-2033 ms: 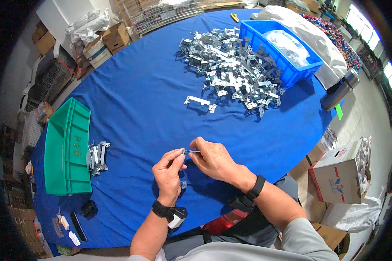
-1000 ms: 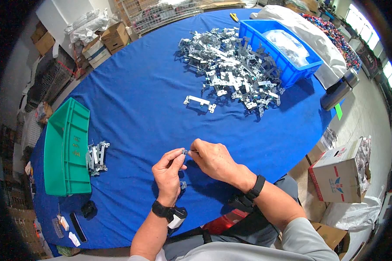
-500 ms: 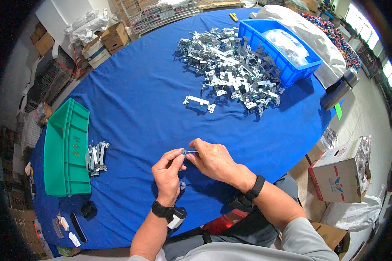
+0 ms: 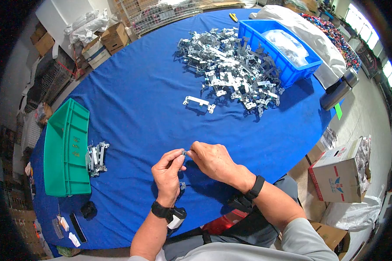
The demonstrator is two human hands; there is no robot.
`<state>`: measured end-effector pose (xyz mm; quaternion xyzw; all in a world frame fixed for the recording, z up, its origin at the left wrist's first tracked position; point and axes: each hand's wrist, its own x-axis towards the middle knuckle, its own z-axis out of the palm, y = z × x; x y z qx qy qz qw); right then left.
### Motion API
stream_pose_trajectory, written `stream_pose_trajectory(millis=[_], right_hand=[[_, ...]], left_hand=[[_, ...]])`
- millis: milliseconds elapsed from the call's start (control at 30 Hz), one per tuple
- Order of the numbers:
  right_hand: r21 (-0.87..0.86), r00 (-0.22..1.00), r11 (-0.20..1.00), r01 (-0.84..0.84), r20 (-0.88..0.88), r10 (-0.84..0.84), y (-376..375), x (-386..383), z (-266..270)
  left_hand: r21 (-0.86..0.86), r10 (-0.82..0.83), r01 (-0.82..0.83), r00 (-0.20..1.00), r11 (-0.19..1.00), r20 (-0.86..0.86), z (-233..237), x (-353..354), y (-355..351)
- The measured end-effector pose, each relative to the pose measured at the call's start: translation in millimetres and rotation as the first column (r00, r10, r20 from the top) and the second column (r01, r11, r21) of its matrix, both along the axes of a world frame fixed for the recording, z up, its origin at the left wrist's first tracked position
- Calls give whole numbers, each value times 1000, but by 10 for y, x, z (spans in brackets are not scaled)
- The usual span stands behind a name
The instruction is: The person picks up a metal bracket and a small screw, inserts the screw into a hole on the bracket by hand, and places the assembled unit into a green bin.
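Note:
My left hand (image 4: 166,172) is closed around a small metal bracket (image 4: 183,186), whose lower end sticks out by the palm. Its upper end shows between the thumb and forefinger. My right hand (image 4: 213,161) pinches right beside that upper end, its fingertips nearly meeting my left ones. What the right fingers hold is hidden. A single metal bracket (image 4: 198,102) lies on the blue cloth beyond my hands, in front of a big heap of similar brackets (image 4: 231,65).
On the left a green bin (image 4: 67,152) lies beside a small stack of brackets (image 4: 97,158). A blue crate (image 4: 287,48) with a plastic bag stands behind the heap. A steel flask (image 4: 339,89) is at the right edge. A phone (image 4: 78,227) lies front left.
My right fingers have closed in toward my left fingertips, covering the thin metal piece that showed between the hands. My left hand has stayed in place.

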<state>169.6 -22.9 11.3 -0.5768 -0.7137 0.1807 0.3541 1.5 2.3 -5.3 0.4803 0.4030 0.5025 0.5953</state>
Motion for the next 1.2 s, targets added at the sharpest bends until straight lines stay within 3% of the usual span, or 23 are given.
stream_pose_trajectory(millis=[200,300,367,500,667,767,1200], right_hand=[[69,999,998,8,-37,-6,8,2,-6],[32,1000,999,-1,-4,1,6,5,-11],[-80,995,997,4,100,4,3,4,-9],[-75,994,997,5,112,3,3,6,-21],[102,998,994,42,-51,-37,10,-19,-38],[-12,997,999,35,66,-34,6,26,21],[-10,996,998,65,-52,-66,40,-20,-59]], left_hand=[[32,-3,4,1000,999,-16,-25,-4,5],[18,-5,5,1000,1000,-14,-5,1,-2],[10,0,0,1000,1000,-16,2,2,-3],[4,-9,9,1000,1000,-11,-4,-4,0],[5,-15,15,1000,1000,-1,-20,-13,2],[0,-3,3,1000,1000,-8,-17,-12,2],[54,-35,35,999,998,7,-20,-1,9]])
